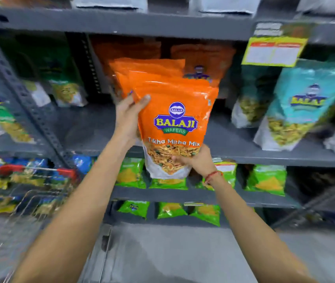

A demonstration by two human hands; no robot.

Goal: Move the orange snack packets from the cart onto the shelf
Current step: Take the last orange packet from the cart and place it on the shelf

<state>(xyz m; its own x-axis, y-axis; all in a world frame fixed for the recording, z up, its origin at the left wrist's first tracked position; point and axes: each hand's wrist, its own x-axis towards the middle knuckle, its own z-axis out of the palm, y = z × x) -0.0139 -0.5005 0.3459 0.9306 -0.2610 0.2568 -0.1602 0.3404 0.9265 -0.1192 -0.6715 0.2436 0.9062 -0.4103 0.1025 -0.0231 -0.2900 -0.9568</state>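
Note:
Both my hands hold a bunch of several orange snack packets, upright, in front of the grey shelf. My left hand grips the bunch's left side, thumb on the front packet. My right hand holds the bottom right corner from below. More orange packets stand at the back of the same shelf level, behind the bunch. The wire cart with its red handle is at the lower left; its contents are blurred.
Green packets stand left of the shelf's upright post, teal packets to the right under a yellow price tag. Small green bags fill the two lower shelves. Grey floor lies below.

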